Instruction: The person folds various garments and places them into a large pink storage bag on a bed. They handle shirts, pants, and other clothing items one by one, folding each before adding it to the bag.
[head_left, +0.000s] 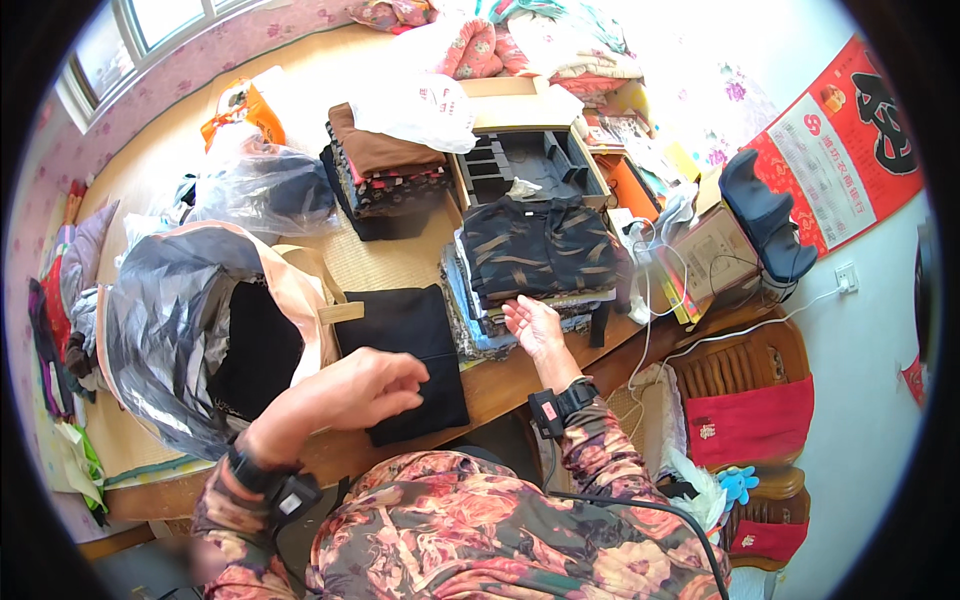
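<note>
My left hand (375, 386), its fingers loosely bent and slightly blurred, hovers over a folded black garment (405, 330) with nothing visible in its grasp. My right hand (534, 326) is palm up at the front edge of a stack of folded clothes (480, 330), its fingertips at or close to the cloth. Topping that stack is a dark patterned folded garment (536, 251). To the left, a large bag (169, 330) with a shiny grey lining gapes toward me, and black clothing (262, 352) lies inside it. A tan strap (341, 312) from the bag reaches onto the black garment.
Behind stand another pile of folded clothes (386, 165), a white plastic bag (416, 112) and an open box with dividers (525, 161). A clear plastic bag of clothing (262, 187) lies at left. White cables (649, 277) hang at right, near wooden chairs (739, 375).
</note>
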